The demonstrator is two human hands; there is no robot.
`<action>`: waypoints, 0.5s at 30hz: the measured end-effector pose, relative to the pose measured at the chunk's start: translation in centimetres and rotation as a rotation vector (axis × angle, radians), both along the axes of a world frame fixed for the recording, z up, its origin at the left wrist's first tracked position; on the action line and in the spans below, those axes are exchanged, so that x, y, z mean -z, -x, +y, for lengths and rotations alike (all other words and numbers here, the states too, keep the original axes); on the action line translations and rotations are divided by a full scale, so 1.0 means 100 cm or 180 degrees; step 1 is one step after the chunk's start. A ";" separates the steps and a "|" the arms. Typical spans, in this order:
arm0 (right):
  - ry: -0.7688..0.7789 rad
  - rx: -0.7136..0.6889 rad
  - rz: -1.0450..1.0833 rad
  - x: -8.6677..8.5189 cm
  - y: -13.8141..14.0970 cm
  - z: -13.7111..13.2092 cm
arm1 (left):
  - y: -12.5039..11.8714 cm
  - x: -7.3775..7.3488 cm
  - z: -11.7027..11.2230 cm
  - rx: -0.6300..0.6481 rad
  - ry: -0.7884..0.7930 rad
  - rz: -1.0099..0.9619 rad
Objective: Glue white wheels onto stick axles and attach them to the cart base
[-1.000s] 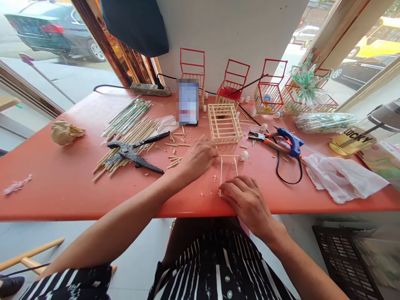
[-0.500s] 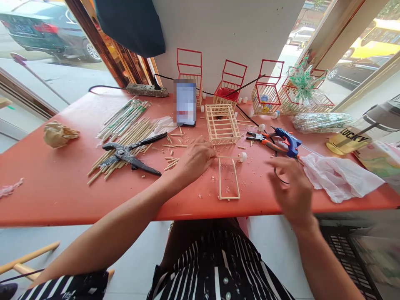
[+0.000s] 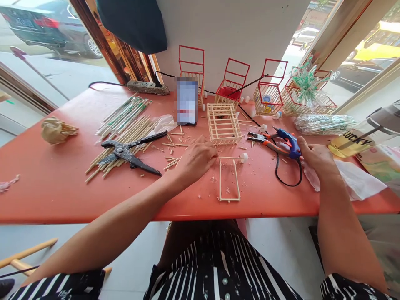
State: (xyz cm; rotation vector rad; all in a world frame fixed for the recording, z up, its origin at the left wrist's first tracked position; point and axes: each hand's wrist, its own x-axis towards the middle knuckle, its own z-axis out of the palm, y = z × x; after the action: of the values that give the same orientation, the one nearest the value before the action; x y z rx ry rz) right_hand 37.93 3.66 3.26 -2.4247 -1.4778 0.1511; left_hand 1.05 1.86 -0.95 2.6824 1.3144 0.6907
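Note:
My left hand (image 3: 201,157) is closed in a pinch on the left end of a thin wooden stick (image 3: 230,157). A white wheel (image 3: 243,158) sits on the stick's right end. Just below it lies a U-shaped frame of wooden sticks (image 3: 221,183), flat on the table. Behind my left hand stands a cage-like stick basket (image 3: 224,125). My right hand (image 3: 315,160) is closed at the rear of a blue glue gun (image 3: 290,143), its fingers partly hidden. Orange-handled pliers (image 3: 262,138) lie against the gun's left side.
Large black-handled cutters (image 3: 128,154) rest over a pile of wooden sticks (image 3: 109,160). A phone (image 3: 186,102) stands upright behind. Red-framed carts (image 3: 233,85) line the wall. A black cable (image 3: 289,185) loops below the glue gun. A cup (image 3: 353,141) and white plastic bag (image 3: 359,179) are at right.
My right hand has moved right and away from me and has closed on the glue gun. My left hand stays at the stick.

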 end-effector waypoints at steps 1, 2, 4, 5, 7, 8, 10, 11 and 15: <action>0.0019 0.0025 0.0052 -0.001 0.002 0.001 | 0.000 0.000 0.000 -0.0012 0.0012 -0.0007; 0.0036 0.0038 0.0107 -0.003 0.003 0.002 | 0.000 0.001 0.000 -0.0020 0.0019 -0.0017; 0.0053 0.0060 0.0221 -0.005 0.005 0.003 | 0.000 0.001 0.000 -0.0019 0.0022 -0.0057; 0.0041 0.0076 0.0273 -0.005 0.005 0.004 | -0.001 0.002 0.000 -0.0015 0.0024 -0.0081; -0.0032 0.0102 0.0383 -0.004 0.005 0.007 | -0.001 0.001 0.000 -0.0026 0.0048 -0.0113; -0.0098 0.0101 0.0449 -0.002 0.004 0.008 | -0.001 0.000 -0.001 -0.0035 0.0069 -0.0116; -0.0287 0.0085 0.0620 0.001 0.003 0.009 | -0.002 -0.001 -0.001 -0.0041 0.0115 -0.0108; -0.0408 0.0075 0.0736 0.002 0.002 0.008 | -0.002 -0.002 -0.002 -0.0033 0.0141 -0.0112; -0.1039 -0.0017 0.1271 0.004 0.004 -0.001 | -0.002 -0.004 -0.003 -0.0009 0.0173 -0.0187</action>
State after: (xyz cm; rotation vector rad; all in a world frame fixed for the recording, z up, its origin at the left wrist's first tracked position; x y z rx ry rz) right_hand 37.52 3.53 2.85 -1.9899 -1.2209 0.3439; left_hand 1.23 1.61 -0.59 2.5980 1.3038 0.7175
